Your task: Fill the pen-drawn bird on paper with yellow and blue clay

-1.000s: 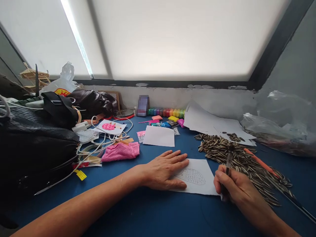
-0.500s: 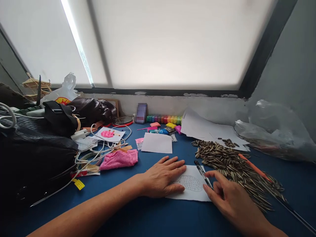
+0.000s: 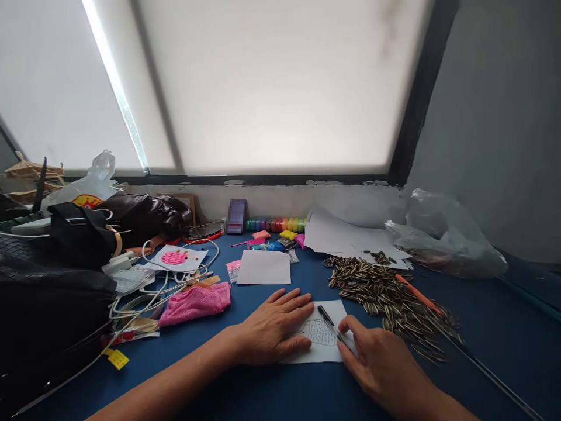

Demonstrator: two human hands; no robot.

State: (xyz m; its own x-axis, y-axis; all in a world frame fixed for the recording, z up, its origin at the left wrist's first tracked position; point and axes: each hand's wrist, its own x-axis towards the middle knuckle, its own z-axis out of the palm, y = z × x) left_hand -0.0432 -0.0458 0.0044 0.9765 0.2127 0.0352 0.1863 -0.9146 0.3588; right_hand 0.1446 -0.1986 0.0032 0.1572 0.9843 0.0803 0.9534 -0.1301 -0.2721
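A small white sheet of paper [image 3: 331, 355] lies on the blue tabletop, bearing a rounded outline drawn in ink and filled with small marks. My left hand [image 3: 280, 327] rests flat on the sheet's left part, fingers stretched out, covering part of the drawing. My right hand [image 3: 381, 356] is at the sheet's right edge, its thumb and index finger around a black pen [image 3: 326, 316]. The pen slants over the drawing, its far end pointing up and left; its near end is partly hidden by the fingers.
Striped sunflower seeds [image 3: 372, 289] are heaped on the right, an orange stick [image 3: 418, 294] across them. Ahead lies a blank white card [image 3: 264, 268] near coloured clay packs [image 3: 276, 225]. Pink cloth [image 3: 197, 304], white cables [image 3: 164, 292] and a black bag [image 3: 52, 327] crowd the left.
The view has turned slightly right and up. My right hand has shifted the pen a little left and nearer over the sheet. My left hand stays flat on the paper.
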